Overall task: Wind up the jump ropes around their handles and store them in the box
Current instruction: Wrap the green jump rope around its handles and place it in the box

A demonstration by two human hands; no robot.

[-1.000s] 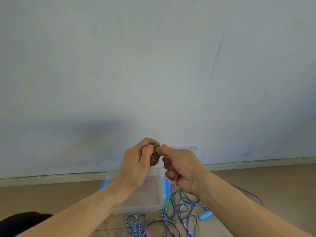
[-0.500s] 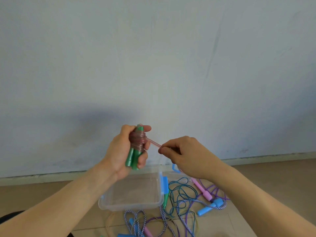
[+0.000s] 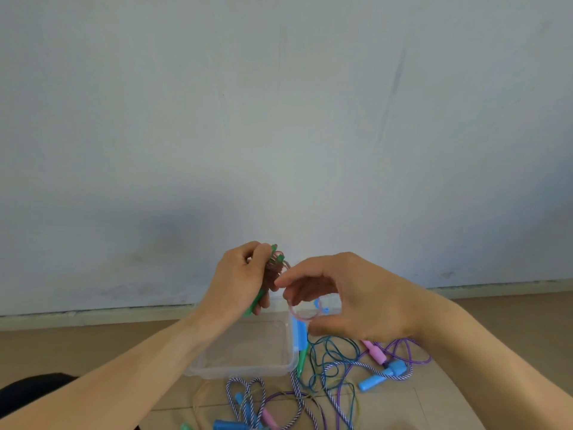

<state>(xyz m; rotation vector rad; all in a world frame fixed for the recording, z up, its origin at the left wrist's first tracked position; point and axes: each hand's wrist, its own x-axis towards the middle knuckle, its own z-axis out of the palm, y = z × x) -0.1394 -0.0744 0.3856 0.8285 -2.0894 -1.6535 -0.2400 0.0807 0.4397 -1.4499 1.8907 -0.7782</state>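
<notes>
Above the clear plastic box [image 3: 248, 369], in front of the pale wall [image 3: 279, 119], my left hand [image 3: 240, 280] grips a pair of green handles [image 3: 259, 301] with pinkish rope wound tight around their upper part. The handle tips poke out above my fingers, and the lower ends stick out below my palm. My right hand [image 3: 350, 297] sits just beside the bundle on its right, fingers curled, with the loose end of the pink rope [image 3: 302, 315] looping under them; I cannot tell whether I am pinching it or it only hangs across my fingers. The box stands on the floor [image 3: 496, 330] below my hands. To its right and in front of it lie tangled ropes: a teal one [image 3: 328, 352], a striped one [image 3: 338, 398], a purple one [image 3: 415, 352], with pink [image 3: 376, 353] and blue handles [image 3: 379, 378] among them.
</notes>
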